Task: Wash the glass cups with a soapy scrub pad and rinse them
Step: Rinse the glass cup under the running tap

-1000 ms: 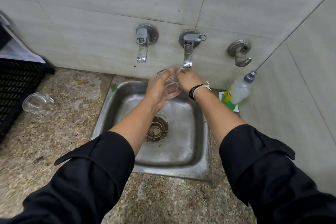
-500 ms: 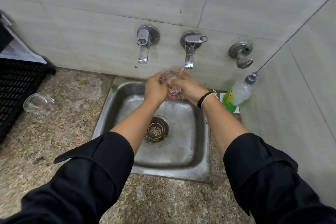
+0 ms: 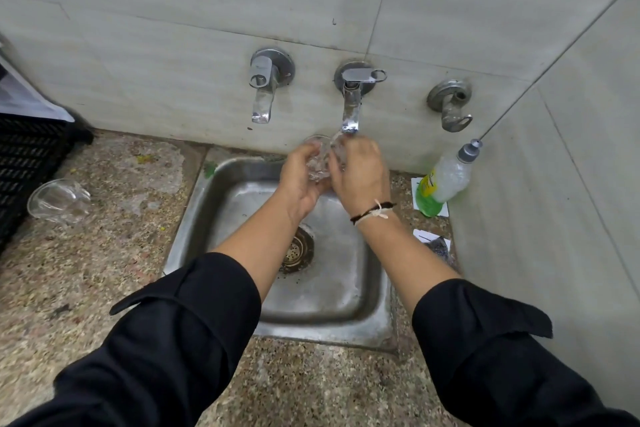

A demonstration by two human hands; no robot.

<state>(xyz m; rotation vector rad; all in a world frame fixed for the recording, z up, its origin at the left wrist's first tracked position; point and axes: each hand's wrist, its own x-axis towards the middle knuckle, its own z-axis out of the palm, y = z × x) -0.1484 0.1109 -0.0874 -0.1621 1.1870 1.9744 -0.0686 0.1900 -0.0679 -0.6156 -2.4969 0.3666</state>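
At the far left a black crate (image 3: 24, 163) is sitting on the speckled stone tabletop (image 3: 104, 270), and just beside it a spare glass cup (image 3: 57, 199) is lying on its side, its mouth pointing left toward the crate. Further right, a steel sink (image 3: 346, 319) is set into the tabletop, with a drain (image 3: 298, 250) in its basin. Over the far edge of the sink the left hand (image 3: 301, 180) is curling its grip around a glass cup (image 3: 318, 159), cradling it from the left and underneath; the cup's long axis is running away from the person, with the rim tilting up and toward the wall. The right hand (image 3: 360, 173) is closing on the same cup from the right, fingers wrapping over its side, directly under the middle tap (image 3: 351, 104). Another tap (image 3: 265, 90) is sticking out of the grey tiled wall (image 3: 173, 45) to its left. At the right, a soap bottle (image 3: 443, 180) is leaning into the corner.
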